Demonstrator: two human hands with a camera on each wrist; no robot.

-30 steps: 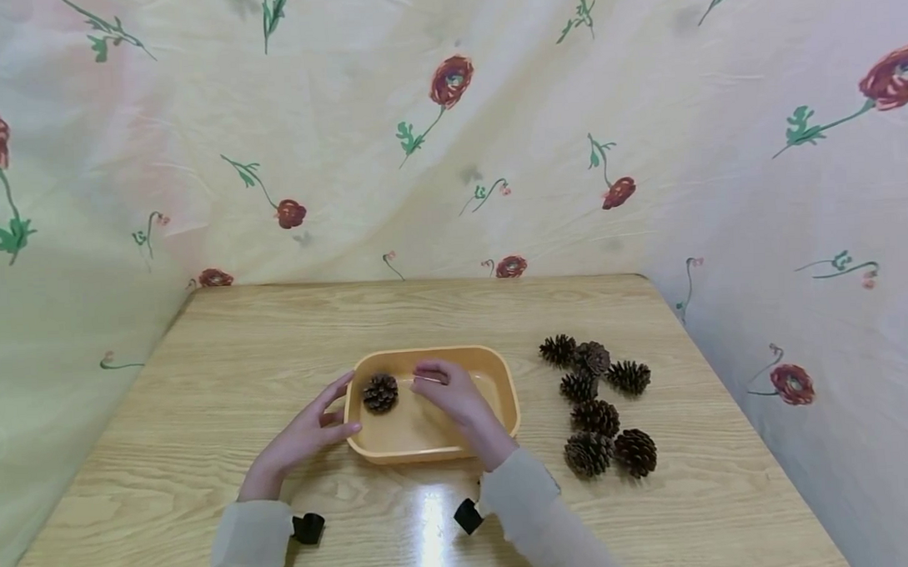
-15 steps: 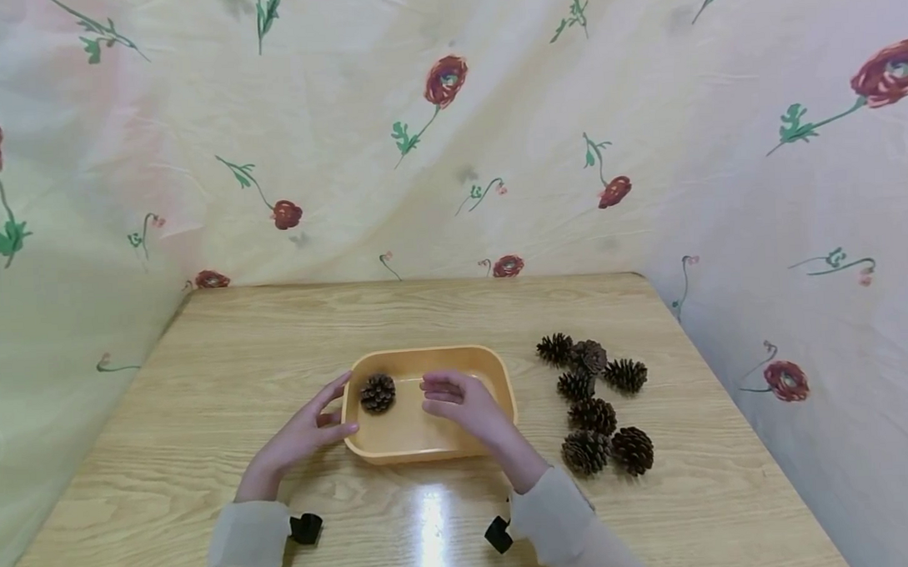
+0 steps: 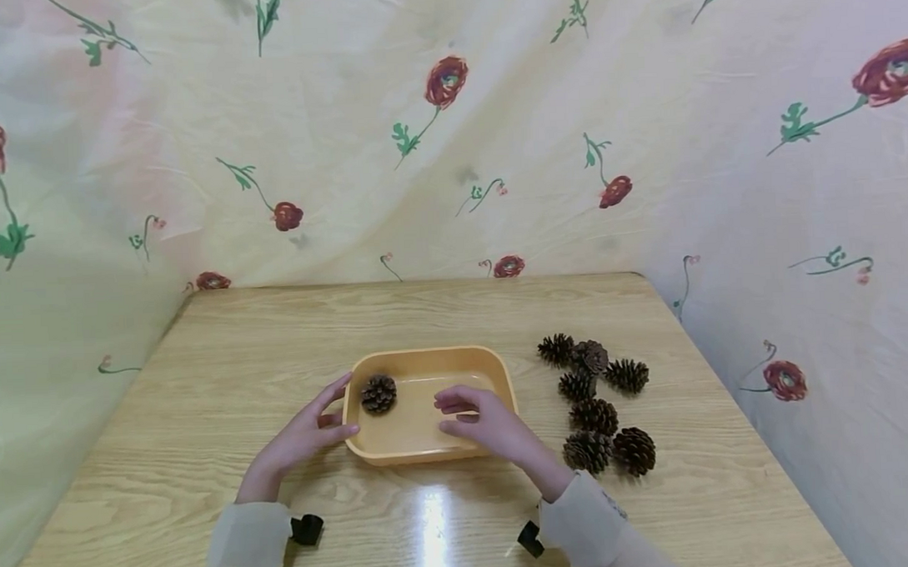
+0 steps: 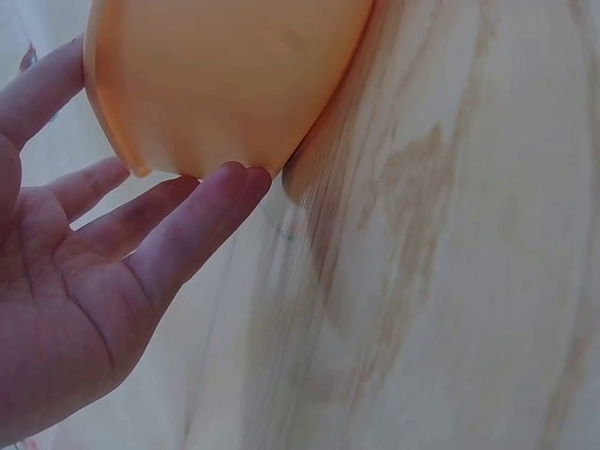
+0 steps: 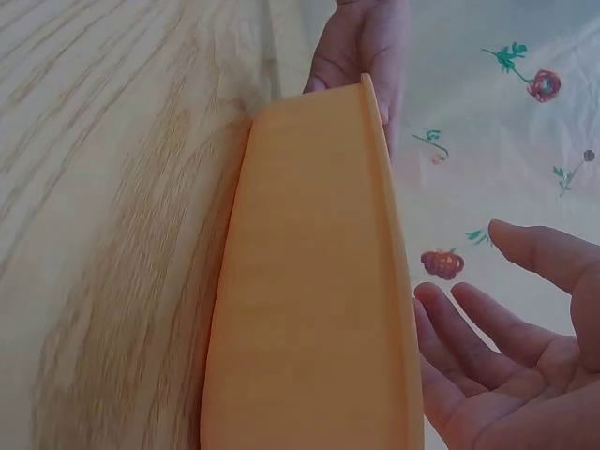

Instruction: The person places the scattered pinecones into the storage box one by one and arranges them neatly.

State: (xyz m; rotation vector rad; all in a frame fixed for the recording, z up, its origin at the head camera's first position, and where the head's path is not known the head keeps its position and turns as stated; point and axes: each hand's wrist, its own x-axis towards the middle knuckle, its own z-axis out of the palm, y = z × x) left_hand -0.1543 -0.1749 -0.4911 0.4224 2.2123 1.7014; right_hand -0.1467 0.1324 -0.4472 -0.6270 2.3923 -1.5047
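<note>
Left hand [image 3: 303, 434] spread against the left edge of the tray [image 3: 407, 439], I hold my right hand [image 3: 489, 422], fingers relaxed, above its near right corner, a pinecone [image 3: 379, 394] lying inside.

L: off-white plain fabric sleeve [image 3: 242, 548], soft creases, ends nr wrist. R: matching off-white fabric sleeve [image 3: 598, 535], sim. length. Sm. blk boxy unit [image 3: 307, 530] by L cuff [image 3: 263, 514]; sm. blk angular unit [image 3: 530, 539] by R cuff [image 3: 567, 513], inner side. L hand [image 3: 307, 432], R hand [image 3: 489, 420] bare.
</note>
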